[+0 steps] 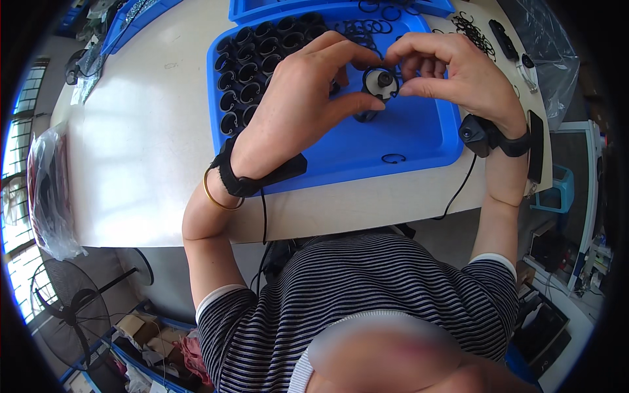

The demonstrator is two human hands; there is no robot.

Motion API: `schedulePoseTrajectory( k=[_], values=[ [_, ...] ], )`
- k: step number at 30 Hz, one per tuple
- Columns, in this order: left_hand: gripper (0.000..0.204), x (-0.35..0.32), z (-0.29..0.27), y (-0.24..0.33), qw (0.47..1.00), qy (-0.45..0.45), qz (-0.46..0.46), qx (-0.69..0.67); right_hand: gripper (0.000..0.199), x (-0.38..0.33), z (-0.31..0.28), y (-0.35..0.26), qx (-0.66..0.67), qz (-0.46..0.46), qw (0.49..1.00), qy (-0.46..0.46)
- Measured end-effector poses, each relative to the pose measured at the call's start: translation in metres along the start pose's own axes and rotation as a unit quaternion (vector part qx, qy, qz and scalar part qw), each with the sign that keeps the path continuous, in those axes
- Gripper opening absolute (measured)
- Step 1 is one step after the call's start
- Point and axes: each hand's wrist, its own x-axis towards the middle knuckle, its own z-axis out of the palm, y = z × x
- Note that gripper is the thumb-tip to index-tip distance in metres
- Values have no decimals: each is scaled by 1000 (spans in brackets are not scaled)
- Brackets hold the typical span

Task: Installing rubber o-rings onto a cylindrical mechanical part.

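Over a blue tray (pixel 419 134), my two hands meet at a small round part with a pale disc face (pixel 375 85) and a black knob in its centre. A black retaining ring (pixel 365 73) circles the disc. My left hand (pixel 304 92) curls round the part's left side, thumb below and fingertips above. My right hand (pixel 452 69) is closed at the right edge of the ring, index finger above and thumb beside it. Under the disc, a dark base (pixel 365 116) partly shows. A single loose retaining ring (pixel 393 158) lies near the tray's front edge.
Rows of black cylindrical cups (pixel 246 71) fill the tray's left side. Loose rings (pixel 363 27) lie at its back; another ring pile (pixel 475 33) is on the table (pixel 131 144). A blue bin (pixel 282 9) stands behind. Cables hang from both wrist devices.
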Motion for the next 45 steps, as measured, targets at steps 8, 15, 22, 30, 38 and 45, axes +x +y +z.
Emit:
schedulePoseTrajectory(
  k=[8, 15, 22, 30, 38, 45],
  values=[
    [43, 0, 1, 0, 1000, -10, -4, 1, 36, 0, 0, -2, -12, -22, 1000, 0],
    [43, -1, 2, 1, 1000, -10, -12, -9, 37, 0, 1, -2, -5, -11, 1000, -1],
    [44, 0, 2, 0, 1000, -12, -8, -5, 36, -1, 1, 1, -16, 7, 1000, -2],
    [44, 0, 1, 0, 1000, -15, -13, -2, 36, -1, 2, 3, -11, 6, 1000, -3],
    [43, 1, 1, -1, 1000, -17, -15, -15, 35, -1, 2, 2, -16, 2, 1000, -3],
    [51, 1, 1, -4, 999, -38, -28, -17, 34, -2, 2, 4, -22, 0, 1000, -7]
  ],
)
